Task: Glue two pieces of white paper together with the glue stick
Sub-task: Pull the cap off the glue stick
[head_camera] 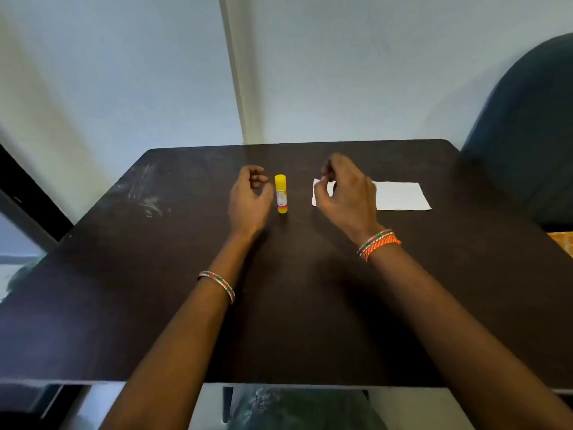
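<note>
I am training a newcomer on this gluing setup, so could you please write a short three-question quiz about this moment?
1. True or false: the glue stick stands upright with its yellow cap on.
2. Which hand is over the white paper: A) left hand, B) right hand, C) neither?
3. Fill in: the glue stick stands between the left hand and the ____ hand on the dark table.

Key: 1 true; 2 B; 3 right.

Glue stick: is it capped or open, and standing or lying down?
Capped and upright. The glue stick stands on its base on the table with its yellow cap on top; neither hand grips it.
</note>
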